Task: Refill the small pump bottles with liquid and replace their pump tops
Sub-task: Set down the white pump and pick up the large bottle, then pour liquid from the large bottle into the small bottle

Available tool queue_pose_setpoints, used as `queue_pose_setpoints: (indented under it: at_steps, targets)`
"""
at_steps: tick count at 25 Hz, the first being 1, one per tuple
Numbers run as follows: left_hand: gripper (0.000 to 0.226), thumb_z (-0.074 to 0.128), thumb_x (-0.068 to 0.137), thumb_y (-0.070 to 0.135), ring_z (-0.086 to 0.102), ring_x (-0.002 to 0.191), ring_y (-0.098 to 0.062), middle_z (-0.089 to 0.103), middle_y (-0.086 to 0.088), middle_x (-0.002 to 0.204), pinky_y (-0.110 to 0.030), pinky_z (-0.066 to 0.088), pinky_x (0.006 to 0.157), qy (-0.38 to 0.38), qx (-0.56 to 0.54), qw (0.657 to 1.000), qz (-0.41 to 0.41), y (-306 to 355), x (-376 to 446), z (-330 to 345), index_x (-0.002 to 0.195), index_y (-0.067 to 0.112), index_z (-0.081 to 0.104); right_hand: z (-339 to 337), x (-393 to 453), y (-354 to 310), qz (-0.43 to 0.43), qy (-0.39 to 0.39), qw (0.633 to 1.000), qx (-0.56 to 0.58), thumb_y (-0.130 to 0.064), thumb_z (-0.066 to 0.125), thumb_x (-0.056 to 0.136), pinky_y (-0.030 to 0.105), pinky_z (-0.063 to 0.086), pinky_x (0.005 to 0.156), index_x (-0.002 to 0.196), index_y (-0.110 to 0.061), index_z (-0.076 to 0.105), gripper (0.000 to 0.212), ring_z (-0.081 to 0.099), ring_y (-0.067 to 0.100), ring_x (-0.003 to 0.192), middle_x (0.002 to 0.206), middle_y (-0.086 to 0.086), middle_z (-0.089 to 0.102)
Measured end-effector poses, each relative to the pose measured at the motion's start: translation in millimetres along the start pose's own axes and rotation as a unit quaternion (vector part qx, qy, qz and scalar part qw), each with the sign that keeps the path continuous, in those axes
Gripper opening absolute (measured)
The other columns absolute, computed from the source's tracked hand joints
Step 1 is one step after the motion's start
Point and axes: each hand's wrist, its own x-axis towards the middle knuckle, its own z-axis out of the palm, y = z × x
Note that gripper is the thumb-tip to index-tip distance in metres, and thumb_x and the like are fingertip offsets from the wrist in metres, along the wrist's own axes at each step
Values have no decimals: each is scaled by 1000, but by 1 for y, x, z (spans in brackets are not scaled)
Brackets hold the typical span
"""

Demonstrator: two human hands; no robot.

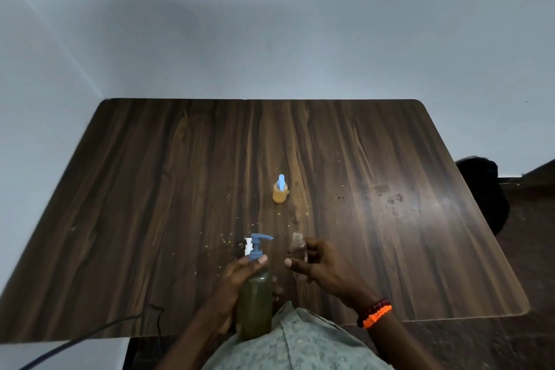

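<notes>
The large green bottle [255, 300] is gripped round its body by the left hand [237, 282], with the thumb laid up against the collar of its blue pump [259, 245]; held so, near the body and upright, it is judged to serve as the supply, steadied for dispensing or for unscrewing. Just to its right, the small clear bottle [298, 249] is held by the right hand [318, 264], fingers curled round its lower half, its neck open and uncovered. It appears empty, and it is kept close beside the pump spout, presumably so that liquid can be passed across with little reach. A small white pump top [248, 245] is seen just behind the blue pump on the table [150, 189], likely set aside for refitting. Farther off, near the middle, a small bottle of amber liquid [280, 193] stands with its blue top on, seemingly finished. Crumbs or drips are scattered between.
</notes>
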Motion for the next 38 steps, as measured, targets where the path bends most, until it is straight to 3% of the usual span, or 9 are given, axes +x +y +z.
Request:
queue_pose_setpoints:
  at_steps: [3, 6, 11, 13, 16, 19, 25, 33, 38]
  targets:
    - [72, 86, 70, 54, 74, 81, -38, 74, -31, 95, -43, 63, 73, -41, -15, 999, -21, 2, -2, 2, 113, -1, 68, 0, 1, -1, -4, -1, 1000, -11, -23, 77, 96, 11, 54, 62, 100, -26, 75, 5, 75, 0, 78, 91, -14, 81]
    - [82, 57, 87, 73, 73, 71, -35, 73, -28, 85, -42, 62, 72, -34, -50, 998, -16, 7, 1, -1, 108, -4, 74, 1, 1, -1, -1, -8, 1000, -20, -23, 77, 96, 12, 55, 64, 99, -30, 75, 8, 75, 1, 78, 92, -14, 81]
    - [79, 41, 95, 74, 73, 67, -42, 69, -42, 83, -50, 64, 69, 21, -22, 996, 81, 18, 9, 3, 105, 2, 73, 1, 3, -4, -13, -26, 999, -41, -22, 77, 96, 24, 61, 75, 100, -28, 76, 7, 76, 7, 87, 96, -13, 80]
    - [96, 42, 88, 85, 70, 60, -36, 68, -39, 75, -42, 62, 62, 41, 30, 992, 112, 19, 13, 8, 93, -6, 73, 2, 4, -6, -22, -22, 998, -54, -24, 80, 94, 40, 64, 84, 105, -20, 78, 12, 76, 16, 93, 101, -5, 81]
    - [106, 47, 62, 101, 65, 62, -30, 68, -29, 67, -40, 53, 70, 120, 170, 961, 184, 20, 17, 12, 67, -2, 73, 4, 5, -9, -47, -21, 995, -86, -28, 81, 92, 46, 60, 88, 114, -19, 77, 24, 73, 20, 98, 107, 0, 80]
    - [83, 54, 60, 99, 63, 59, -30, 66, -15, 57, -51, 54, 69, 158, 196, 940, 230, 26, 20, 17, 53, 18, 72, 2, 6, -13, -72, -20, 993, -92, -27, 81, 93, 41, 61, 80, 111, -16, 76, 22, 73, 18, 93, 104, 2, 78]
    - [88, 55, 61, 99, 64, 65, -27, 66, -14, 67, -58, 56, 74, 206, 227, 921, 240, 22, 16, 19, 63, 12, 71, 4, 4, -23, -116, -24, 989, -90, -27, 80, 93, 12, 52, 69, 113, -29, 76, 20, 72, 4, 89, 100, -13, 77]
    - [64, 63, 77, 72, 65, 53, -30, 66, -8, 52, -56, 54, 55, 200, 296, 887, 294, 30, 19, 17, 56, 12, 72, 7, 3, -28, -143, -21, 981, -130, -30, 81, 92, 13, 52, 75, 112, -28, 76, 20, 71, 4, 88, 97, -12, 77]
    - [95, 49, 70, 98, 64, 57, -37, 64, -17, 57, -52, 53, 60, 191, 316, 889, 272, 35, 14, 20, 59, 6, 71, 5, 5, -29, -137, -5, 985, -106, -27, 82, 91, 19, 56, 74, 110, -21, 77, 21, 73, 9, 89, 99, -4, 79]
